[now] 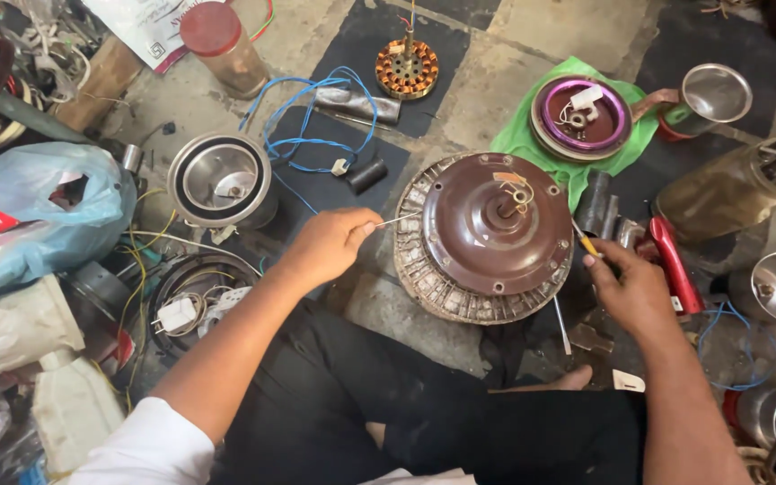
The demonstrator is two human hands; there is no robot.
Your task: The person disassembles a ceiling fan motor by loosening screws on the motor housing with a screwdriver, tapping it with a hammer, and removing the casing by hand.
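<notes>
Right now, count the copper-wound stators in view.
1. The copper-wound stator sits on the dark mat at the top centre, beyond the brown motor housing. More may be hidden inside the closed housings or in the clutter at the left.

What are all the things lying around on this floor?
Fan motor housing: one, brown with a ribbed metal rim, centre of the floor.
Copper-wound stator: one, orange, top centre.
Purple disc: one, on a green cloth, upper right.
Metal cup part: one, silver, left of centre.
Blue wire: one loop, beside the metal cup part.
Jar: one, red lid, top left.
Plastic bag: one, pale blue, far left.
Red tool: one, right side.
Left hand: pinching a thin wire at the housing's rim.
Right hand: gripping a yellow-handled tool.
</notes>
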